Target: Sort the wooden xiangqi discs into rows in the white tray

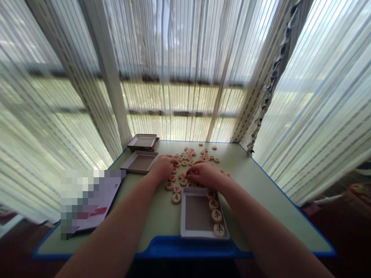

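Note:
Many round wooden Chinese chess pieces [184,163] with red or black characters lie loosely spread on the pale green table. My left hand [164,168] rests at the left side of the spread, its fingers stretched out over pieces near the fingertips. From the right, my right hand [204,173] reaches in among the pieces, thumb and fingers apart; its palm side is hidden. Just below it sits a shallow white box [183,216], where several black-lettered pieces [216,215] stand in a column along the right wall.
Another shallow tray [139,162] lies left of my left hand, with a brown box [143,142] behind it. A dark-edged sheet or folder [98,208], partly pixelated, lies at the table's left. The table [255,193] has a blue rim; striped sheer curtains [179,96] hang behind.

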{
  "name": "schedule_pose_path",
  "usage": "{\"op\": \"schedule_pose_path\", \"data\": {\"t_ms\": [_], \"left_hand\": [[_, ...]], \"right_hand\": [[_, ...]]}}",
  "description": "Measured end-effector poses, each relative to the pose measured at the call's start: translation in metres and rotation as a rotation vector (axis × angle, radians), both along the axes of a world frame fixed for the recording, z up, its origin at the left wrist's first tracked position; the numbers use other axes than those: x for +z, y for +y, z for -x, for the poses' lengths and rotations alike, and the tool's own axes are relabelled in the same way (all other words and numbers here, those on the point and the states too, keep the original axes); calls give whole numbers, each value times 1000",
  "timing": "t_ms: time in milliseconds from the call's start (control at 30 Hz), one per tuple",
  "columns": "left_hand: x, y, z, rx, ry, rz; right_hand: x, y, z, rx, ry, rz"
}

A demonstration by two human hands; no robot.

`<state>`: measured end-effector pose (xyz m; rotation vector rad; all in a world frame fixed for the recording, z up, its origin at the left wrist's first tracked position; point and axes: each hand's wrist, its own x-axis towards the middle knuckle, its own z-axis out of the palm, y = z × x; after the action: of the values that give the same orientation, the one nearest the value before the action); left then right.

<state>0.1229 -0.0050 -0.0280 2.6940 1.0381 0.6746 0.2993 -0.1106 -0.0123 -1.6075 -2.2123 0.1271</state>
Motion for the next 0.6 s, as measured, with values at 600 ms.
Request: {"op": "schedule_pose_path", "data": {"t_ms": [600], "left_hand": [[12,-19,-2,61,111,-84]], "right_hand": [[8,4,-15,-148,-32,-103]]}}
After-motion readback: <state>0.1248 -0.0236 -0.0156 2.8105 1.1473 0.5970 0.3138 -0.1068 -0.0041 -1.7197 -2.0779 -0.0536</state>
